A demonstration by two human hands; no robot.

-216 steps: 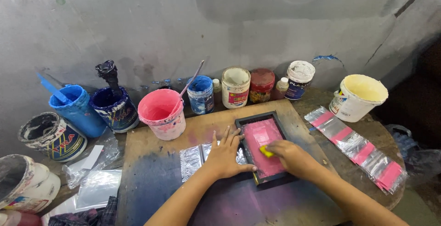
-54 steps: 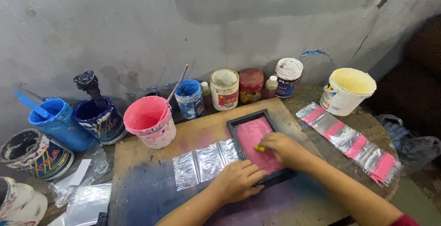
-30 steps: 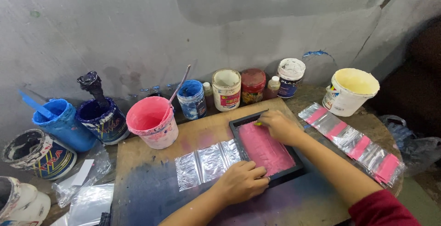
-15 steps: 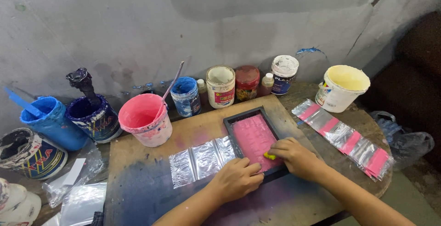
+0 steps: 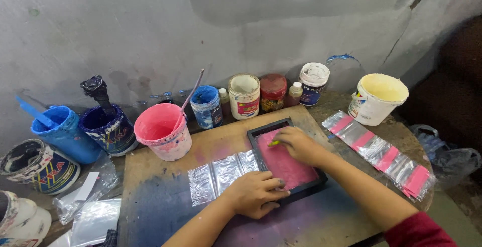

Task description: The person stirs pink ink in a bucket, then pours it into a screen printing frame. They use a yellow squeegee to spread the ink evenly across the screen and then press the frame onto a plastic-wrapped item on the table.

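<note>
A small black-framed printing screen (image 5: 261,146) covered in pink ink lies on a stained wooden board (image 5: 160,187). My right hand (image 5: 298,144) is at the screen's far end, closed on a small yellow squeegee (image 5: 272,143) that rests on the pink mesh. My left hand (image 5: 256,193) lies flat on the screen's near left corner, fingers curled over the frame. A strip of clear plastic pouches (image 5: 216,174) runs under the screen and sticks out to its left.
Paint pots line the wall: a pink bucket (image 5: 163,131) with a stick, blue tubs (image 5: 65,134), small jars (image 5: 273,92), and a cream bucket (image 5: 377,99). A row of printed pink-and-clear pouches (image 5: 386,154) lies at the right. Loose plastic bags (image 5: 93,217) lie at the left.
My right hand slid the squeegee along the pink mesh, from the near end half a second ago to the far end now. My left hand stayed on the frame.
</note>
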